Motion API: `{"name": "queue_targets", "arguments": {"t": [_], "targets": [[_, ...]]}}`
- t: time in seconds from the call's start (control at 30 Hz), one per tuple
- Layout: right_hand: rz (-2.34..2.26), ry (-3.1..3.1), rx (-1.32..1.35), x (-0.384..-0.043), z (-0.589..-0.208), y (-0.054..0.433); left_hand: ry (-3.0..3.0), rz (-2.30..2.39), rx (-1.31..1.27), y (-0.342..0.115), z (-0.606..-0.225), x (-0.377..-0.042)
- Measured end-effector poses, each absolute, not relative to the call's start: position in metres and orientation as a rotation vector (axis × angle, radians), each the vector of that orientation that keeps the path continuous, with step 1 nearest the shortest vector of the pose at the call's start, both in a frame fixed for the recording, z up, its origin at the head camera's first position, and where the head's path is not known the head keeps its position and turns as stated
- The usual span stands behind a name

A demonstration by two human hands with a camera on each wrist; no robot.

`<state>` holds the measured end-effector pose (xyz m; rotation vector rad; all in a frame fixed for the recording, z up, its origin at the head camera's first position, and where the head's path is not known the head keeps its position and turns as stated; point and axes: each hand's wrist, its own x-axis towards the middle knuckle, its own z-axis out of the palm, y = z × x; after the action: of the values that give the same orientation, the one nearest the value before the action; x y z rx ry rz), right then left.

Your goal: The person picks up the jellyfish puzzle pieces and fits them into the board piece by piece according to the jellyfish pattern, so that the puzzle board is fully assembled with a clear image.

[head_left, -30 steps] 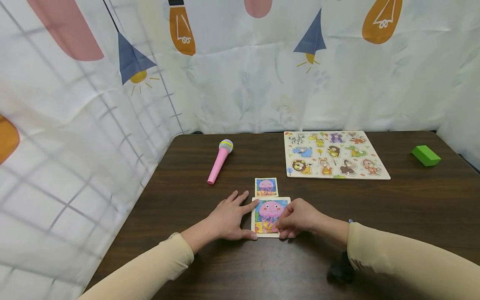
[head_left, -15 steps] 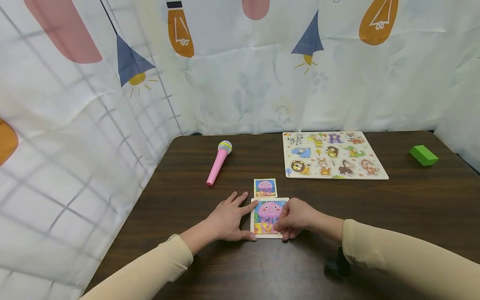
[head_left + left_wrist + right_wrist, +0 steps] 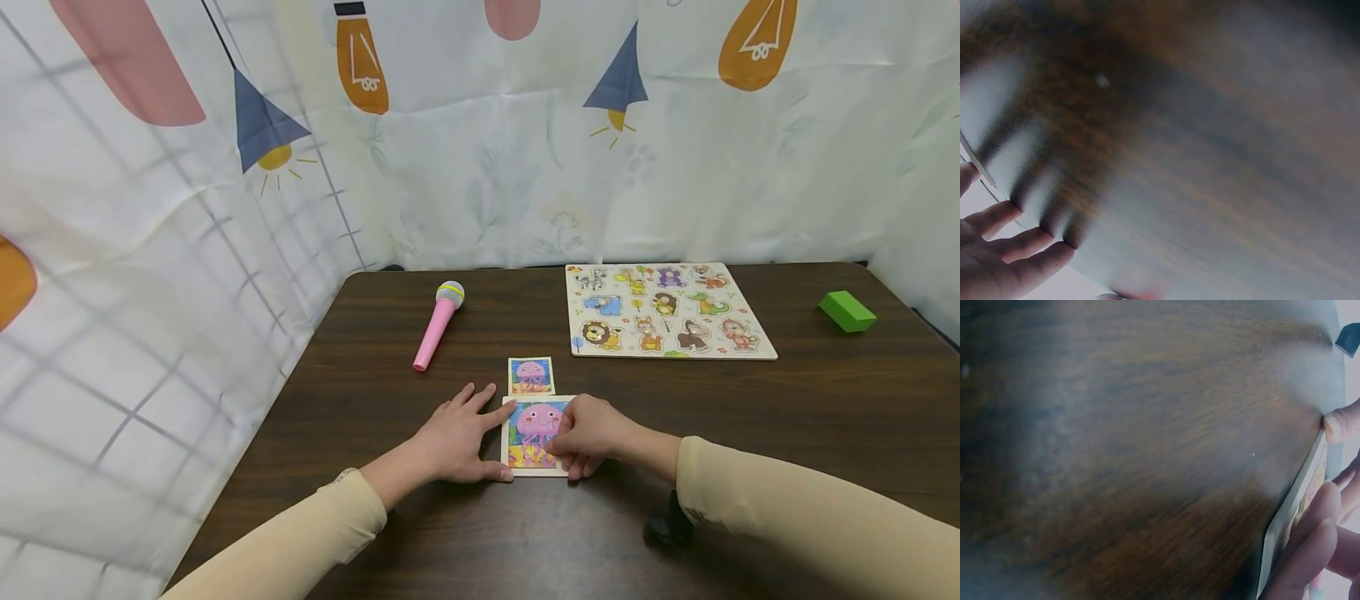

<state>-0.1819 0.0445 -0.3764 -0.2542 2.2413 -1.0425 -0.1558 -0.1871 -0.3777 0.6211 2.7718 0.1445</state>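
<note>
A small framed jigsaw puzzle (image 3: 534, 427) of a pink jellyfish lies flat on the table, its right part covered by a hand. My left hand (image 3: 459, 439) rests with fingers spread and nearly straight, thumb at the puzzle's lower left corner, forefinger on its upper left edge. The right hand (image 3: 596, 429) has bent fingers and thumb on the puzzle's right side, tips low on the picture; whether a single piece is between them is hidden. The right wrist view shows its fingers (image 3: 1310, 553) over the wooden frame's edge. A smaller jellyfish card (image 3: 531, 376) lies just beyond the puzzle.
Beyond and to the left lies a pink toy microphone (image 3: 438, 327). An animal puzzle board (image 3: 667, 312) lies at the back right, and a green block (image 3: 847, 311) near the far right of the brown table (image 3: 420, 542). A patterned curtain (image 3: 495, 183) hangs behind.
The view shifts slightly. My right hand's fingertips move a little on the lower right of the puzzle, and its forearm draws slightly left. The left hand keeps its place.
</note>
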Motion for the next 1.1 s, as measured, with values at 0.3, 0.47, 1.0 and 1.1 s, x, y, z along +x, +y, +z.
{"name": "queue_targets", "arguments": {"t": [0.3,0.47,1.0,1.1], "targets": [[-0.991,2.269,-0.279,-0.183,-0.376,0.042,2.780,0.142,0.627,-0.187,-0.378,-0.156],[-0.881,2.339,-0.273,-0.185,-0.375,0.036,2.780,0.137,0.628,-0.187,-0.378,-0.156],[-0.900,2.277,-0.313,-0.189,-0.373,0.040,2.767,0.151,0.618,-0.187,-0.375,-0.155],[-0.937,2.258,-0.332,-0.188,-0.373,0.043,2.771,0.150,0.624,-0.186,-0.375,-0.155]]}}
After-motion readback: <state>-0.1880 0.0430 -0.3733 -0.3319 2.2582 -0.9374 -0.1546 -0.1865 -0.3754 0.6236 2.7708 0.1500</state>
